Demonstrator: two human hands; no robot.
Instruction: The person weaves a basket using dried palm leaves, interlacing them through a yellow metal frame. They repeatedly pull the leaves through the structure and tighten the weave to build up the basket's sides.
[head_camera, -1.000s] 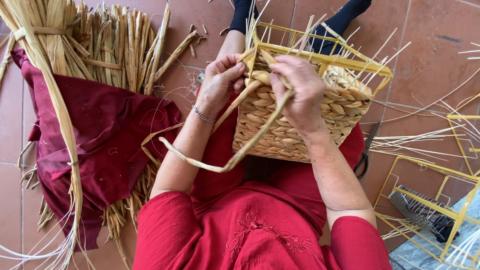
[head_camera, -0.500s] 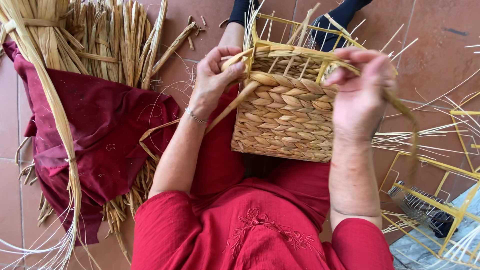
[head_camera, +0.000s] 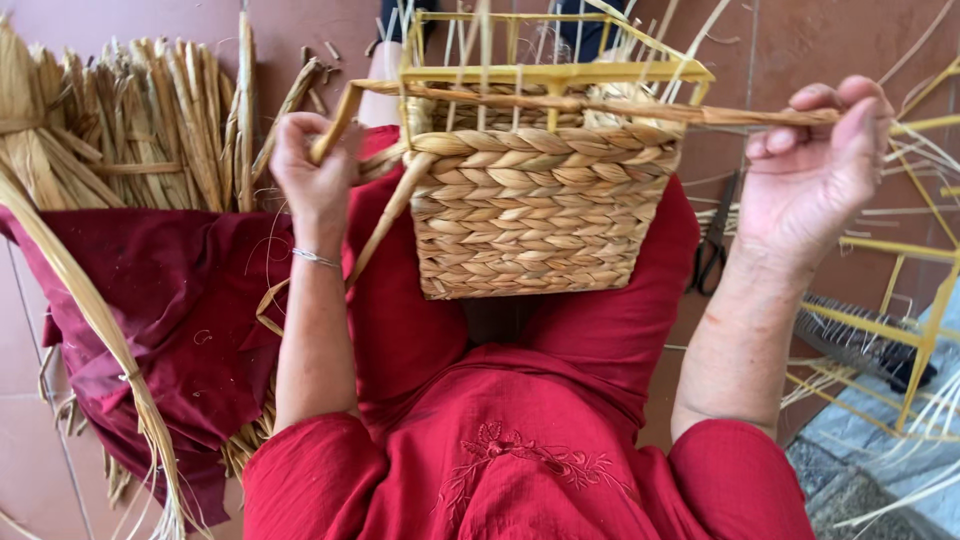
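- The half-woven basket (head_camera: 545, 205) rests on the lap of the person, on the red dress (head_camera: 520, 440). Its lower part is braided from pale straw and its upper part is a bare yellow wire frame (head_camera: 555, 72).
- A long straw strand (head_camera: 640, 108) lies stretched across the top of the basket, from one hand to the other.
- The right hand (head_camera: 815, 165) is to the right of the basket and is closed on the end of the strand, pinched between thumb and fingers.
- The left hand (head_camera: 315, 170) is just beside the left edge of the basket, closed around the other part of the strand. A thin bracelet (head_camera: 316, 258) is on its wrist.
- On the left, a dark red cloth (head_camera: 150, 320) lies under a bundle of dry straw (head_camera: 130, 130).
- Black scissors (head_camera: 713, 245) lie on the tiled floor (head_camera: 830, 50), to the right of the lap.
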